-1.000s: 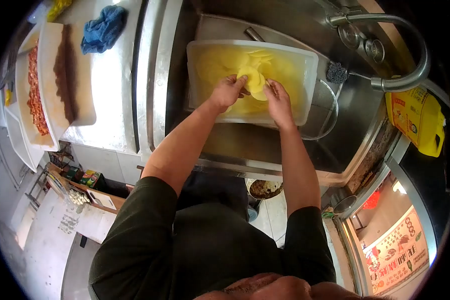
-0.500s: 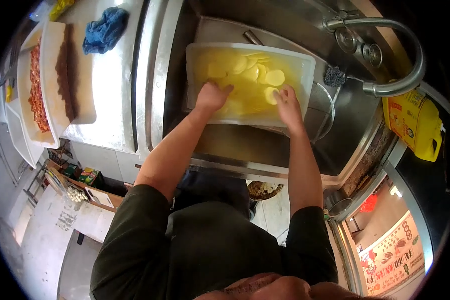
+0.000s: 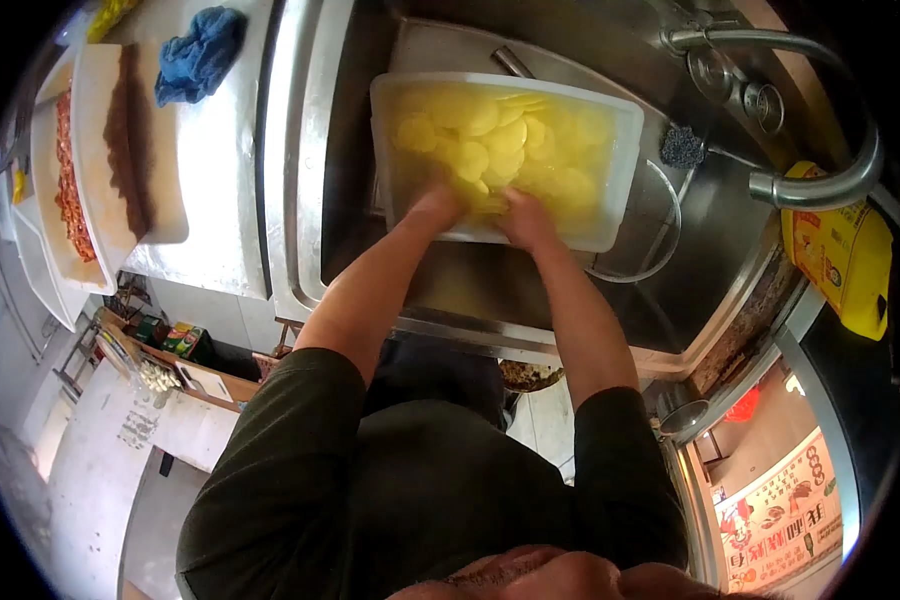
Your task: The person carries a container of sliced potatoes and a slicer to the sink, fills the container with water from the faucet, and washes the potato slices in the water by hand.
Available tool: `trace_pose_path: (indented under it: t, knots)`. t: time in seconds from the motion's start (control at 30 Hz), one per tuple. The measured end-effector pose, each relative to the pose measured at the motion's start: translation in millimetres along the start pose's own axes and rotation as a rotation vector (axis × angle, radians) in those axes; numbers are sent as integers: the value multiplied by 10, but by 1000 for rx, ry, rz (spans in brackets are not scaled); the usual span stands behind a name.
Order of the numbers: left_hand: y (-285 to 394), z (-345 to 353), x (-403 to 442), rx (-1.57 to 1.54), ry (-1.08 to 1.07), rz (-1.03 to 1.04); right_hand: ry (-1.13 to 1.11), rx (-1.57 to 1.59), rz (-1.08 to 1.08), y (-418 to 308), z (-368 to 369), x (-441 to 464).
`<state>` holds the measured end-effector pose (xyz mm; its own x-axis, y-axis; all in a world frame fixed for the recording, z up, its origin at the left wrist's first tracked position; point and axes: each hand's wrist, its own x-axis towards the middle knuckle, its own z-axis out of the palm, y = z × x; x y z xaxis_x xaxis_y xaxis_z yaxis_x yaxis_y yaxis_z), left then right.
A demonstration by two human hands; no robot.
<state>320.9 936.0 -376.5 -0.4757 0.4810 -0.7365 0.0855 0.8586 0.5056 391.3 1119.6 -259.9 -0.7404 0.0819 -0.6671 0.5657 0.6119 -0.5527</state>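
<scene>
A white rectangular tub point(image 3: 625, 150) holds cloudy yellow water and many thin, pale yellow potato slices point(image 3: 473, 160). My left hand point(image 3: 438, 207) dips into the water at the tub's near side, its fingers hidden by water and blur. Close beside it, my right hand point(image 3: 526, 218) has its fingers curled against a small bunch of slices lying between the two hands. Other slices overlap in the middle of the tub, and some toward the right look dim under the water.
The tub sits in a steel sink point(image 3: 450, 295). A curved faucet point(image 3: 820, 190), a steel scrubber point(image 3: 683, 147) and a yellow jug point(image 3: 845, 260) are to the right. On the left counter lie a blue cloth point(image 3: 198, 55) and a tray point(image 3: 105, 150) of reddish chopped food.
My right hand has moved left and nearer to me, toward my left hand. My left hand has gone deeper into the water. The slices have shifted and the water is stirred.
</scene>
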Motion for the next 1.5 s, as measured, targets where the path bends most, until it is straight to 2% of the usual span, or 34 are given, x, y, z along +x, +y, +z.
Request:
trace_pose_path:
  t: [0.1, 0.13, 0.2, 0.23, 0.27, 0.37, 0.4, 0.53, 0.6, 0.7, 0.8, 0.9, 1.0, 1.1, 1.2, 1.3, 1.4, 1.5]
  knots:
    - [251, -368, -226, -183, 212, 97, 120, 220, -57, 136, 134, 208]
    - [184, -359, -230, -248, 145, 2, 167, 293, -68, 187, 178, 211]
    - [108, -435, -92, -372, 20, -161, 215, 490, 50, 210, 100, 245]
    - [106, -401, -82, -322, 4, -158, 243, 587, 114, 229, 57, 236]
    - [215, -462, -164, -274, -11, -156, 185, 822, 295, 142, -80, 163]
    - [103, -189, 36, -151, 30, -71, 272, 1102, 396, 58, -340, 30]
    - [34, -76, 109, -121, 35, -31, 317, 1064, 332, 206, -333, 41]
    - [55, 148, 226, -74, 2, 74, 396, 1283, 386, 364, -438, -30]
    - [358, -124, 60, -96, -18, 47, 391, 1318, 333, 374, -420, -76]
    - [701, -565, -321, -110, -56, -16, 300, 1109, 322, 253, -481, -173]
    - [820, -636, -403, -251, 93, 134, 337, 1042, 278, 323, -436, -139]
    - [836, -629, -404, -410, -31, -30, 360, 1077, 400, 346, -448, -112]
    - [911, -664, -439, -536, -49, -99, 514, 1195, 437, 426, -403, -59]
    - [964, -704, -521, -739, -95, -135, 544, 1262, 341, 458, -398, -91]
    - [884, -507, -374, -895, -12, -62, 555, 1114, 206, 506, -448, -134]
    - [1085, -663, -408, -848, 4, -153, 499, 1072, 400, 474, -471, -94]
    - [993, -467, -214, -1224, 18, -154, 491, 761, 578, 356, -596, -36]
    - [795, -398, 5, -1363, 34, -297, 491, 590, 176, 214, -476, 77]
